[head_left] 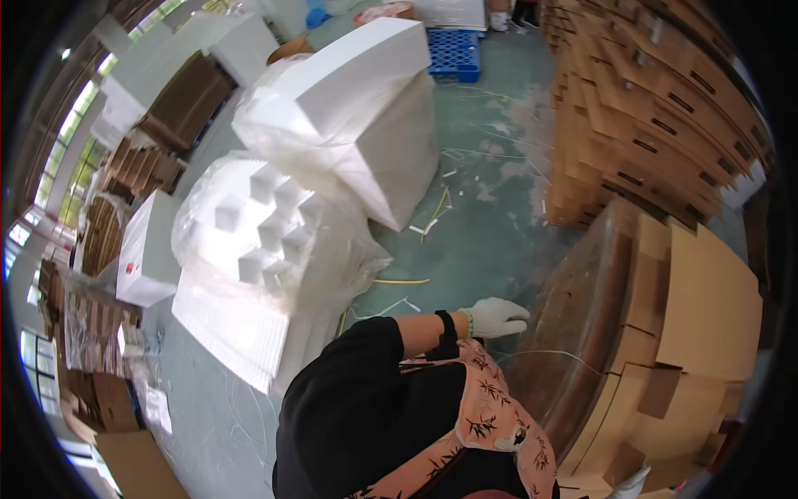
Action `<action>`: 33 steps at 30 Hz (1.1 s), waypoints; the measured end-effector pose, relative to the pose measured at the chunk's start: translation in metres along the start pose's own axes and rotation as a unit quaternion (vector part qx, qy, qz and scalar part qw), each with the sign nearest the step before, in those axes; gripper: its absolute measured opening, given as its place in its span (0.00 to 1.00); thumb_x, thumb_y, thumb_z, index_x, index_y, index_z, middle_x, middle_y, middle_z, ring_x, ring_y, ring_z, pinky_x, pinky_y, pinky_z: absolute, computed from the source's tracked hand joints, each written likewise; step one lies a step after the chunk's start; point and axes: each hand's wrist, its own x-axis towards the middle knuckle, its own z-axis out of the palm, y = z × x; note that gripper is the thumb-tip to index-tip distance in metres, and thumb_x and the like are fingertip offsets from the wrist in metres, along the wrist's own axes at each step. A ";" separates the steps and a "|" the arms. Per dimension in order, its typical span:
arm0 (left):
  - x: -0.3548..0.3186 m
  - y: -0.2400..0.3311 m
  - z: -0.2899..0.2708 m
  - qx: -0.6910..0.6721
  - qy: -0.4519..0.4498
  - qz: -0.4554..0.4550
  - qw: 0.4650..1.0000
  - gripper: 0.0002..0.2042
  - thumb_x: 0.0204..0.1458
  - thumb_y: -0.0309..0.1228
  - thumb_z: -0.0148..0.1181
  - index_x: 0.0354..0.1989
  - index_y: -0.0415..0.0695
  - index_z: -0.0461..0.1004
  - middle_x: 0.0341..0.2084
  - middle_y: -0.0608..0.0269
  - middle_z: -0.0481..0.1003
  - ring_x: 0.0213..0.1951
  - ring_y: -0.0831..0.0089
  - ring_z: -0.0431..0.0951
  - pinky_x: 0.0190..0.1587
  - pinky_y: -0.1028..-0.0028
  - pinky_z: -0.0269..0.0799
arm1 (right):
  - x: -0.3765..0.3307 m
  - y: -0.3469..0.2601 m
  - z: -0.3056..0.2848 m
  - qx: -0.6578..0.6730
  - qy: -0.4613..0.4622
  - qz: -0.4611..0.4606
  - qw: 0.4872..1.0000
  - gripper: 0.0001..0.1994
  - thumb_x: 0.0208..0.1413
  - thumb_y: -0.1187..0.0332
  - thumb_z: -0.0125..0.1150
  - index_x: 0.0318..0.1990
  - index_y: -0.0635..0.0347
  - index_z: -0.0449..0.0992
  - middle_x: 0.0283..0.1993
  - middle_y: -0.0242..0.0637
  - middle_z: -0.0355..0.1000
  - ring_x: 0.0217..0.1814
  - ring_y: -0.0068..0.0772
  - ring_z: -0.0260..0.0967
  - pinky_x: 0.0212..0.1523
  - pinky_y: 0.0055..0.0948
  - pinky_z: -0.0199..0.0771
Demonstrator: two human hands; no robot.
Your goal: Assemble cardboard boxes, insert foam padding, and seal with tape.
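Note:
My left hand [499,318], in a white knit glove, reaches out in front of my body with its fingers stretched to the right. Nothing shows in it. It is beside a brown, film-covered stack side [573,308], and I cannot tell whether the fingertips touch it. A thin white strap [553,353] runs below the hand toward flattened cardboard boxes [711,299] on the right. At the lower edge, a white gloved part of my right hand [633,482] shows against the cardboard; its fingers are mostly hidden.
White foam blocks wrapped in clear film [274,224] stand at the left, with a taller bagged stack [357,108] behind. Tall cardboard stacks [657,116] line the far right. Loose straps [436,214] litter the green floor [490,249]. A blue pallet [454,55] lies at the back.

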 end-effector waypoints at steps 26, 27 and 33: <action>-0.588 -0.439 -0.398 0.062 0.611 -0.644 0.456 0.38 0.46 0.48 0.61 0.63 0.37 0.63 0.62 0.46 0.65 0.62 0.52 0.67 0.61 0.61 0.66 | 0.249 -0.532 -0.375 0.434 -0.147 -0.113 0.882 0.22 0.66 0.61 0.49 0.60 0.71 0.67 0.58 0.58 0.69 0.60 0.56 0.67 0.58 0.41 0.67; -0.594 -0.450 -0.404 0.059 0.609 -0.645 0.458 0.38 0.46 0.48 0.61 0.63 0.37 0.63 0.62 0.46 0.65 0.62 0.52 0.67 0.61 0.61 0.66 | 0.256 -0.538 -0.374 0.427 -0.136 -0.141 0.883 0.22 0.65 0.63 0.50 0.59 0.71 0.67 0.58 0.57 0.69 0.60 0.56 0.67 0.59 0.41 0.66; -0.586 -0.441 -0.437 -0.004 0.547 -0.719 0.429 0.34 0.46 0.48 0.63 0.60 0.44 0.64 0.56 0.48 0.69 0.54 0.50 0.74 0.54 0.56 0.73 | 0.259 -0.564 -0.387 0.403 -0.127 -0.174 0.890 0.21 0.62 0.67 0.55 0.58 0.71 0.69 0.59 0.57 0.69 0.61 0.55 0.67 0.61 0.41 0.65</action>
